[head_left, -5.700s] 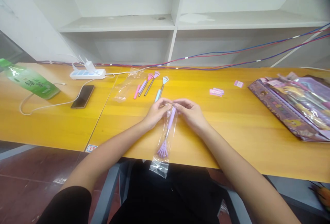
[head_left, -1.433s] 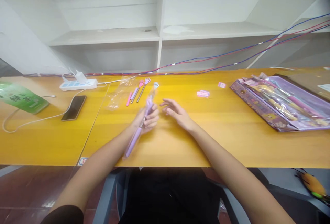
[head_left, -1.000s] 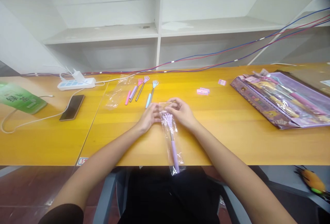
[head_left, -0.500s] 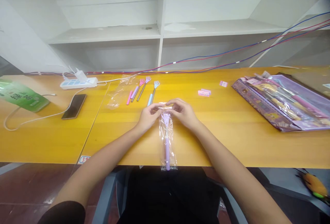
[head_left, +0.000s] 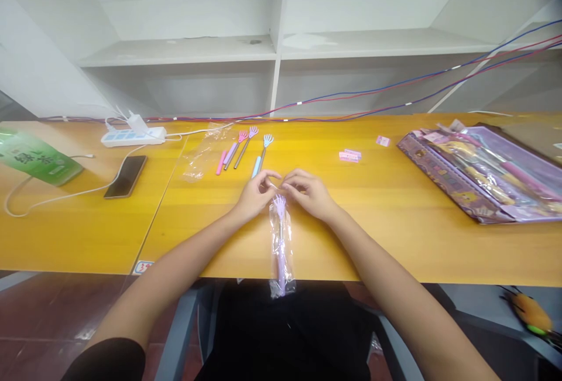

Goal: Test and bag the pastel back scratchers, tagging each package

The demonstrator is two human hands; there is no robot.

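Over the table (head_left: 373,229), left hand (head_left: 253,198) and right hand (head_left: 309,195) pinch the far end of a clear bag (head_left: 288,237); the purple scratcher (head_left: 281,249) inside overhangs the front edge, and could fall if either pinch slackens.

On the yellow wooden table (head_left: 395,240), a green plastic bottle (head_left: 41,158) is at the far left, a flat black phone (head_left: 127,177) to its right, and a white rectangular power strip (head_left: 144,136) behind the phone. Farther right lies a crumpled clear plastic wrapper (head_left: 198,161), then several pink, lilac and blue claw-headed sticks (head_left: 243,136). Pink rectangular cards (head_left: 349,155) lie right of these; a purple patterned box (head_left: 448,188) lies at the far right. Nearest the front, a lilac claw-headed stick in a clear plastic sleeve (head_left: 281,255) extends past the table's front edge. White shelves (head_left: 386,43) stand behind.
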